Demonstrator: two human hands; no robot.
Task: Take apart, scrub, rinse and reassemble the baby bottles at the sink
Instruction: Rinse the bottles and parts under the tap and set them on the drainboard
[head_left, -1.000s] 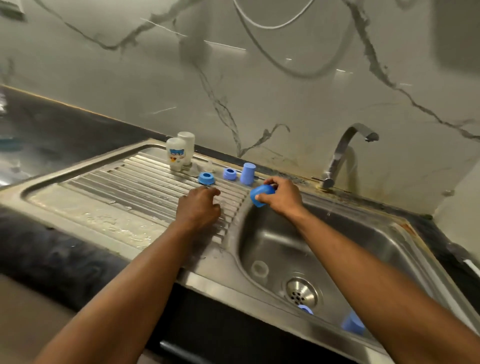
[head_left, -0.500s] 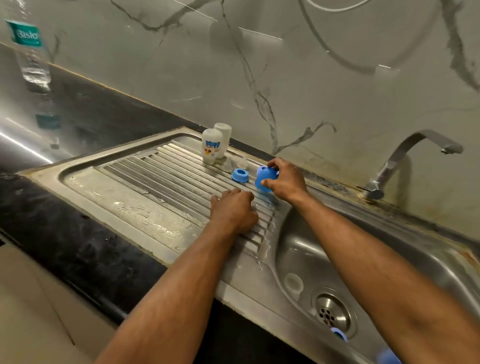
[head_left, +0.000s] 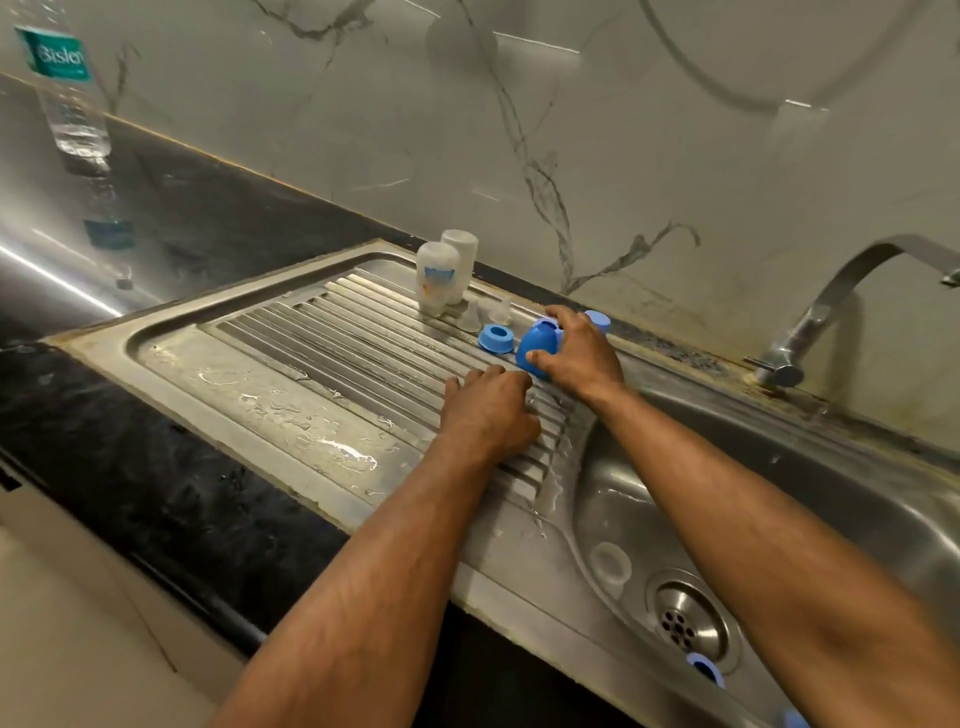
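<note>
A green label on the clear water bottle (head_left: 72, 104), upper left of the frame, reads "Bisler". The last letters are cut off. The bottle print (head_left: 438, 275) at center is illegible.

A home kitchen; a steel sink (head_left: 810, 467) with ribbed drainboard (head_left: 363, 353) sits in a dark counter (head_left: 156, 467). Marbled wall (head_left: 571, 130) behind; curved tap (head_left: 831, 296).

a clear water bottle (head_left: 72, 104) stands on the dark countertop (head_left: 171, 483) — marble-veined wall (head_left: 597, 130) behind.

Blue bottle cap (head_left: 537, 347) sits beside blue ring (head_left: 496, 339) on drainboard (head_left: 291, 364).
</note>
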